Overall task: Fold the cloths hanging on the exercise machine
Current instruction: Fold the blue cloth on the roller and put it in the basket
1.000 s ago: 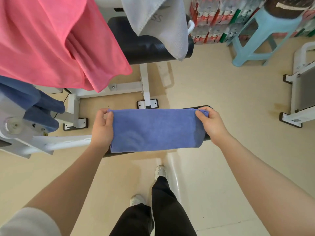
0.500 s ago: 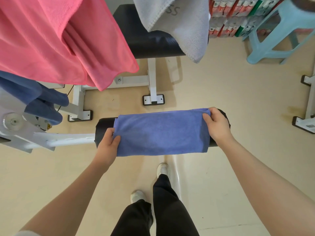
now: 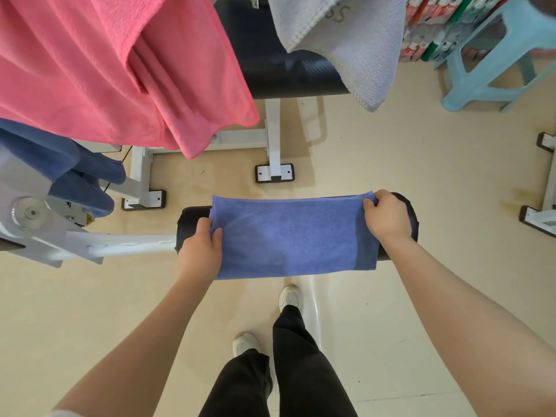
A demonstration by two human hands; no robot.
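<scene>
On black roller pad [image 3: 406, 212]: one blue cloth [image 3: 291, 236], two hands gripping ends.

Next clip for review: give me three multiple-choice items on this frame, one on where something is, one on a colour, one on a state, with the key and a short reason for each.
1. Where does the blue cloth lie?
A. On the floor
B. Over the black padded roller
C. On the stool

2. What colour is the large cloth hanging at the upper left?
A. Pink
B. Green
C. Yellow

3. What is the right hand doing?
A. Hanging free
B. Pressing flat on the floor
C. Pinching the blue cloth's far right corner

Key: 1 B, the roller's black ends show past both edges of the cloth. 2 A, the pink cloth fills that corner. 3 C, its fingers are curled on the corner, while the left hand holds the cloth's left edge.
</scene>
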